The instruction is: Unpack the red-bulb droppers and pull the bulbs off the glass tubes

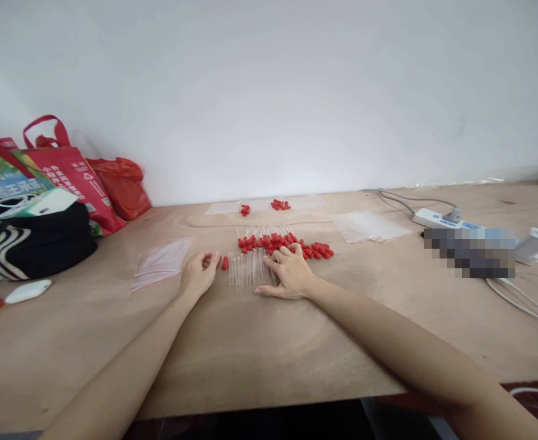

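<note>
Many thin clear tubes (pixel 246 271) lie side by side in the middle of the table, pointing toward me. Behind them is a heap of red rubber bulbs (pixel 273 241), with more thin clear tubes (pixel 269 230) at its far side. My right hand (pixel 291 272) rests over the right end of the near tubes, its fingers spread and the thumb apart, fingertips at the tubes and bulbs. Left of the tubes, my left hand (pixel 201 272) has its fingers curled and pinched together; what they hold, if anything, is hidden. A single red bulb (pixel 225 263) lies just beside its fingertips.
Clear plastic bags lie in a left stack (pixel 163 263) and a right stack (pixel 370 226). Two small red bulb groups (pixel 280 205) sit near the wall. Bags (pixel 81 183), a black pouch (pixel 44 235) and a white mouse (pixel 28 291) stand left; a power strip (pixel 434 219) lies right.
</note>
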Demonstrator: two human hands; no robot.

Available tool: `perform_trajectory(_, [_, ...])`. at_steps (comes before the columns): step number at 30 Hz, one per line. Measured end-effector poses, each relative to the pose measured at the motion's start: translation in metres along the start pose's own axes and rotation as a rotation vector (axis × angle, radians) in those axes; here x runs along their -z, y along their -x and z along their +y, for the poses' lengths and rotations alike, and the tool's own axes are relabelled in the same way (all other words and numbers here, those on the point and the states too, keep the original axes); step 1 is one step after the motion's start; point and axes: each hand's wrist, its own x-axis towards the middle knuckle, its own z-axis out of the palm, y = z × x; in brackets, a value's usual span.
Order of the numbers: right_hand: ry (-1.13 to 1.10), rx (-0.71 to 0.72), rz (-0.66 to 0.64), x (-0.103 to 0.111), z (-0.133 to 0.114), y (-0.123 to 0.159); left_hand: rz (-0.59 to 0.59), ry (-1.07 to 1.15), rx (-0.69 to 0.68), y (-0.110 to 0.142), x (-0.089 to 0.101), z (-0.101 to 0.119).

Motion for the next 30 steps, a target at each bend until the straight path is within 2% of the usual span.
perform_trajectory(6, [-0.080, 0.087, -0.055, 0.005, 0.014, 0.011, 0.017, -0.023, -0.014, -0.001, -0.001, -0.007])
perform_trajectory(10, [-0.121, 0.098, -0.077, 0.006, 0.021, 0.012, 0.123, -0.141, -0.185, -0.002, -0.003, -0.002])
perform_trajectory(13, [-0.115, 0.106, -0.063, 0.003, 0.022, 0.008, 0.040, -0.223, -0.278, -0.009, -0.006, 0.011])
perform_trajectory(20, [-0.039, 0.111, -0.019, -0.002, 0.022, 0.001, -0.104, -0.275, -0.358, -0.033, -0.025, 0.051])
perform_trajectory(25, [-0.006, 0.083, -0.012, -0.005, 0.023, -0.004, -0.117, -0.291, -0.455, -0.038, -0.042, 0.072])
perform_trajectory(30, [-0.013, -0.012, 0.071, -0.006, 0.021, -0.003, -0.134, -0.342, -0.416, -0.041, -0.052, 0.083])
